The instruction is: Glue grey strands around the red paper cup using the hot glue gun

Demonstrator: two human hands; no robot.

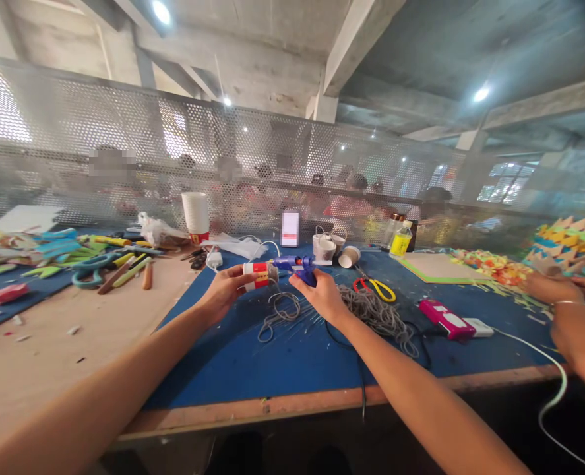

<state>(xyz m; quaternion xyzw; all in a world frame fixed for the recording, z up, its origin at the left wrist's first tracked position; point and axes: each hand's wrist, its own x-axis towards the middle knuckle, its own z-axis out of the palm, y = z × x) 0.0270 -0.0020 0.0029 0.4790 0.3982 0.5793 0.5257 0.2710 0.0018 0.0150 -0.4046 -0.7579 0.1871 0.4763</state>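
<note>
My left hand (226,288) is closed round a small paper cup (257,276) with a red and white print, held on its side. Grey cord is wound about the cup's right end, and a loose length of cord (279,316) trails onto the blue mat. A blue glue gun (296,265) is in the grip of my right hand (320,293). Its nozzle points left and sits at the cord-wrapped end of the cup; whether they touch I cannot tell. Under and beyond my right wrist lies a tangled heap of grey cord (378,316).
Yellow-handled scissors (384,290), cord-wrapped cups (324,247) and a phone (290,229) stand beyond my hands. Stacked paper cups (195,214) and tools (124,270) are to the left. At right are a magenta box (445,319) with a white cable and another person's hands (552,287).
</note>
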